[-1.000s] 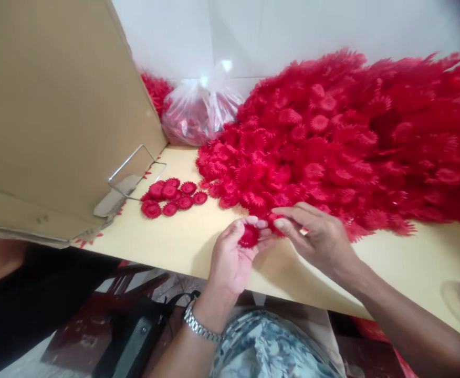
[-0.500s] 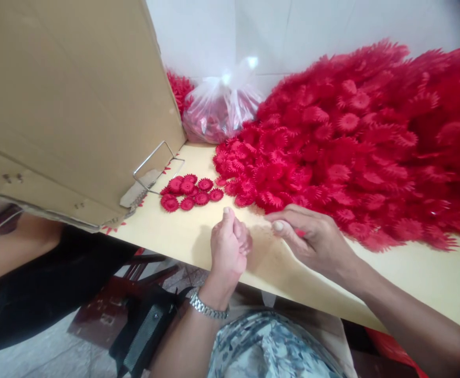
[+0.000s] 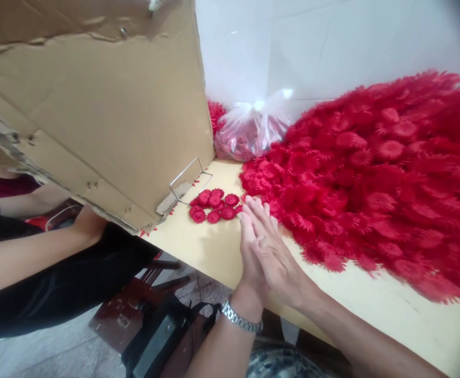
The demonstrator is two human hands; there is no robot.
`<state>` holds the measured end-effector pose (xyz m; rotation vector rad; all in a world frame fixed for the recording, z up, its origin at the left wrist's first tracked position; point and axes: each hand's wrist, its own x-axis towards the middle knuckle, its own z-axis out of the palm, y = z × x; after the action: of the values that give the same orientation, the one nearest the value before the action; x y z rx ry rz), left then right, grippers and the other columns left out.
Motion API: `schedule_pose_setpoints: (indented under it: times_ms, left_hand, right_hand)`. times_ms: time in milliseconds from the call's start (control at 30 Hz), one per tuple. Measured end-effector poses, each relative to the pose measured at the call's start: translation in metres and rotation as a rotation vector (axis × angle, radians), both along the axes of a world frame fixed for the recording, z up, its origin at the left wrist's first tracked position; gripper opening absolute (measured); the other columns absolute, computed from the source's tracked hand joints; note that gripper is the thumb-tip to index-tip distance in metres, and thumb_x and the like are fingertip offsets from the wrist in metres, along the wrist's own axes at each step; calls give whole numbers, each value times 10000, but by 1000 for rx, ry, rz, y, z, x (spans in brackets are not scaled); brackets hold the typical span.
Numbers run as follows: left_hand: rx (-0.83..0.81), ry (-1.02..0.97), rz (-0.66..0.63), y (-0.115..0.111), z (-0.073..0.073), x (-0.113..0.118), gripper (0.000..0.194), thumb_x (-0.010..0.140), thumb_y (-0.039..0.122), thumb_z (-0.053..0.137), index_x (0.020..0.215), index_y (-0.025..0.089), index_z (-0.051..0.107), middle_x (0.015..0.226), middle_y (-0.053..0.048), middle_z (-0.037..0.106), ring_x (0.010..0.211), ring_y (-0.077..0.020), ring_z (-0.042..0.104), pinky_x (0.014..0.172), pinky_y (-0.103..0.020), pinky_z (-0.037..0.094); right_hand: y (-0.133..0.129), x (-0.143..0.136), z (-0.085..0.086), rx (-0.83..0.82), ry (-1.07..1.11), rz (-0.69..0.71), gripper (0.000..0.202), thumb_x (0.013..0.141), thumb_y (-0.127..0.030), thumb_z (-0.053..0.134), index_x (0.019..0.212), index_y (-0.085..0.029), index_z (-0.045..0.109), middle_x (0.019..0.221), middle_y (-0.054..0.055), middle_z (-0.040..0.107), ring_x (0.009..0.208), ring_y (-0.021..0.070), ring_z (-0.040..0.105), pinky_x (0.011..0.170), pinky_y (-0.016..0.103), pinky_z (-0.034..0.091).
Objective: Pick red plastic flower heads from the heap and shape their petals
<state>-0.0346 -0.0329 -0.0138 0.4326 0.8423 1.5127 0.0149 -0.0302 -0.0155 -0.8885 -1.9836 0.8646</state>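
Note:
My left hand point(image 3: 251, 257) and my right hand point(image 3: 279, 257) are pressed palm to palm above the table edge, fingers pointing away from me. A bit of red shows at the fingertips; whatever lies between the palms is hidden. Just beyond the fingertips, to the left, a small group of round red flower-like pieces point(image 3: 215, 200) lies on the pale yellow table point(image 3: 186, 241). A large heap of red fringed flowers point(image 3: 352, 173) spreads from behind my hands to the right.
A cardboard panel point(image 3: 107, 110) stands at the left, with a wire stand point(image 3: 183, 176) at its foot. Against the wall sits a tied clear bag point(image 3: 249, 134). Another person's arm point(image 3: 52, 244) is at the far left, and a black bag point(image 3: 163, 336) is below.
My hands were apart, the left closed and the right pinched near the heap; now they have come together. The view has shifted, so the table things appear further right and lower.

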Motion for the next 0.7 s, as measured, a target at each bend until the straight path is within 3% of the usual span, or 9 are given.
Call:
schedule_pose_setpoints:
  times_ms: [133, 267, 367, 467, 567, 700]
  left_hand:
    - [136, -138, 9, 5, -4, 2, 544, 859, 622, 288, 1259, 338, 523, 1475, 28, 369, 1400, -204, 206, 1126, -370, 223]
    - [167, -210, -41, 10, 1, 11, 570, 878, 600, 283, 1266, 270, 537, 1434, -21, 436, 1389, -201, 242, 1137, -343, 197]
    - [170, -205, -16, 8, 9, 15, 572, 886, 585, 286, 1261, 241, 548, 1408, -38, 472, 1373, -192, 284, 1128, -316, 221]
    - [157, -183, 29, 3, 14, 15, 579, 881, 594, 291, 1270, 244, 537, 1418, -39, 458, 1376, -191, 277, 1116, -310, 243]
    - [137, -112, 59, 1, 15, 9, 620, 864, 630, 278, 1260, 232, 541, 1408, -55, 468, 1371, -201, 290, 1111, -311, 249]
    - [35, 56, 35, 8, 10, -9, 593, 875, 621, 233, 1242, 276, 545, 1406, -24, 470, 1368, -179, 297, 1112, -312, 245]
  right_hand:
    - [-1, 3, 1, -51, -1, -32, 638, 917, -569, 113, 1479, -266, 115, 1550, 15, 111, 1426, 208, 52, 1153, 527, 51]
    - [28, 4, 4, -48, -27, -108, 663, 910, -583, 96, 1476, -242, 149, 1541, 28, 157, 1426, 215, 35, 1145, 540, 19]
    - [51, 2, 8, -13, -23, -116, 668, 899, -610, 126, 1459, -258, 218, 1519, 29, 242, 1422, 238, 73, 1131, 571, 21]
    - [63, -1, 10, -46, 57, -116, 655, 886, -634, 208, 1439, -288, 267, 1496, 36, 305, 1404, 258, 178, 1123, 575, 114]
    - [56, -5, 10, -110, 133, -126, 656, 892, -625, 209, 1443, -272, 257, 1498, 46, 301, 1394, 227, 222, 1130, 512, 193]
    - [20, -10, 12, -133, 58, -67, 727, 878, -651, 123, 1468, -231, 188, 1546, 25, 138, 1425, 206, 41, 1164, 488, 68]
